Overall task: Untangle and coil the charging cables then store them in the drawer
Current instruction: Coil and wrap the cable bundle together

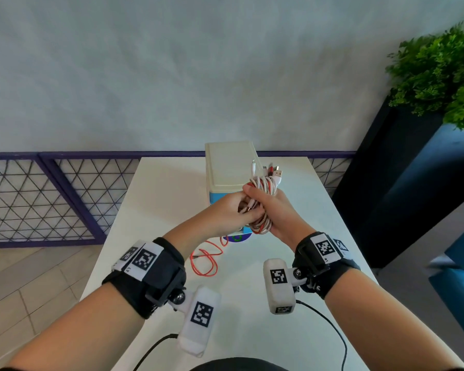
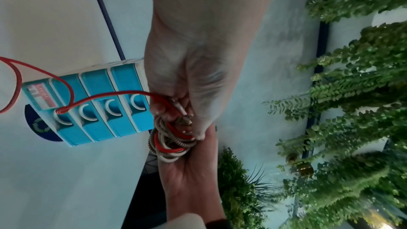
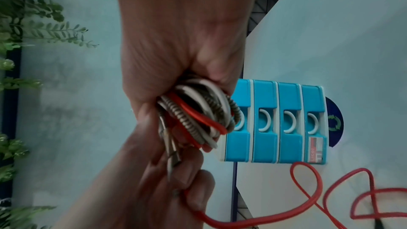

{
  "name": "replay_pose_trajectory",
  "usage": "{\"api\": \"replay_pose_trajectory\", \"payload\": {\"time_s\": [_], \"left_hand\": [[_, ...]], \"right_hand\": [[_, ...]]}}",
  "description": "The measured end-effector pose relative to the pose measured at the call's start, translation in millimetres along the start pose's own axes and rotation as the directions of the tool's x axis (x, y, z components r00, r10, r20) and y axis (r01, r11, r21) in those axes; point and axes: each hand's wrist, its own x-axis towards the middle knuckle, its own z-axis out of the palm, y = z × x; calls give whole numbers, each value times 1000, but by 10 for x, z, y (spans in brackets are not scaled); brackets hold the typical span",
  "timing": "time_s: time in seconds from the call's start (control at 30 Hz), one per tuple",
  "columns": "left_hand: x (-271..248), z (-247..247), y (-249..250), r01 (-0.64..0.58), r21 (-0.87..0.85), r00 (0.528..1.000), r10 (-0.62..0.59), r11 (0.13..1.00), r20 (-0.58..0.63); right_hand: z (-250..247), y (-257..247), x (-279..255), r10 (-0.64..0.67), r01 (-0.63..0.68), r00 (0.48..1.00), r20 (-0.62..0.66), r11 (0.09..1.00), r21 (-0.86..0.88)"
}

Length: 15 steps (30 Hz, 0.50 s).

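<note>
Above the white table [image 1: 169, 188], my right hand [image 1: 275, 208] grips a coiled bundle of cables [image 1: 264, 183], white, red and spring-wrapped, with plugs sticking out on top. My left hand [image 1: 235, 210] meets it from the left and pinches cable ends and a red cable [image 1: 206, 259] that trails down in loops onto the table. The right wrist view shows the bundle [image 3: 198, 111] in my right hand's [image 3: 176, 50] fist and the red cable [image 3: 308, 189] leaving my left hand [image 3: 158, 180]. Behind the hands stands the blue and white drawer unit [image 1: 228, 167], its four drawers [image 3: 275, 123] closed.
A round blue sticker [image 1: 237, 239] lies on the table under the drawer unit's front. A purple lattice railing [image 1: 38, 196] runs behind the table. A dark planter [image 1: 399, 183] with a green plant [image 1: 439, 70] stands on the right. Black camera leads hang near the table's front edge.
</note>
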Motion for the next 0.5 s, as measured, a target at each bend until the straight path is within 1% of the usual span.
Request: {"api": "replay_pose_trajectory", "payload": {"time_s": [0.07, 0.13, 0.2, 0.23, 0.27, 0.33, 0.37, 0.4, 0.43, 0.47, 0.5], "left_hand": [[-30, -12, -9, 49, -127, 999, -51, 991, -18], [-44, -21, -9, 91, -292, 991, -115, 952, -67], [-53, -47, 6, 130, -349, 980, -173, 928, -95], [-64, -63, 2, 160, -364, 977, -201, 918, -76], [-82, -84, -22, 197, -388, 974, -223, 900, -22], [-141, -135, -118, 289, -411, 955, -233, 864, 181], [-177, -164, -185, 326, -391, 930, -218, 861, 295], [-209, -190, -264, 345, -361, 902, -200, 866, 383], [-238, -210, -324, 344, -330, 883, -183, 879, 433], [-254, -228, -366, 314, -283, 882, -168, 906, 441], [-256, -240, -385, 248, -195, 900, -151, 949, 410]], "right_hand": [[-22, -35, 20, -33, 34, 998, -45, 999, 16], [-44, -52, 50, -59, 65, 995, -81, 996, 62], [-72, -70, 80, -71, 87, 992, -108, 985, 149], [-94, -81, 100, -75, 98, 990, -122, 977, 189], [-123, -93, 125, -75, 105, 988, -132, 967, 234], [-204, -134, 183, -67, 110, 988, -142, 942, 318], [-252, -164, 204, -59, 108, 987, -148, 932, 345], [-307, -193, 217, -50, 100, 988, -147, 928, 358], [-349, -229, 206, -38, 83, 990, -135, 935, 344], [-381, -257, 189, -22, 56, 994, -111, 948, 315], [-397, -286, 157, -4, 26, 997, -79, 962, 271]]}}
